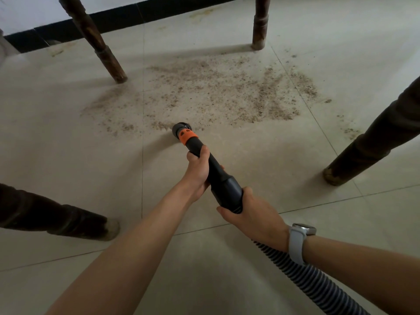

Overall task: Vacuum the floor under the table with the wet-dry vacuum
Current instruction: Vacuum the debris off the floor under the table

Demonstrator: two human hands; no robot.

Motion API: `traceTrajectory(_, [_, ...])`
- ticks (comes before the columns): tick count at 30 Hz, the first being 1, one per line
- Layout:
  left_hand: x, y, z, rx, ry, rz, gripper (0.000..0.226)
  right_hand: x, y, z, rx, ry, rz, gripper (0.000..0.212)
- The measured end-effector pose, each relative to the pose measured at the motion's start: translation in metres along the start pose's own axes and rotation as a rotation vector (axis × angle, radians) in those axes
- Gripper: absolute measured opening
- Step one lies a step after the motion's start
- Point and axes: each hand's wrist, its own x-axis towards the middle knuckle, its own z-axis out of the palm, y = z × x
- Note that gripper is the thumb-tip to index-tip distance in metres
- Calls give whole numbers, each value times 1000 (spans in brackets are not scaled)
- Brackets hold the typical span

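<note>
both hands grip the black vacuum wand (218,176), left hand (197,171) ahead of right hand (252,212), its brush nozzle (181,129) at the near edge of the dirt patch (216,92) between the table legs (106,53); slow overlapping forward strokes with the nozzle kept low seem best.

Four table legs (109,57) — one vacuum wand (216,171), one hose (306,278), two hands (197,171) — one wristwatch (300,239).

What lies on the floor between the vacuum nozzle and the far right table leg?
In the head view, a wide patch of brown debris covers the tiles between the nozzle and the far right leg; nothing else lies there.
</note>
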Motion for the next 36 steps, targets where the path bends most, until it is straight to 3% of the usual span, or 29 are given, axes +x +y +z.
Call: traceTrajectory(36, [-11, -9, 50, 44, -93, -28, 52, -20, 28, -34, 45, 15, 92, 46])
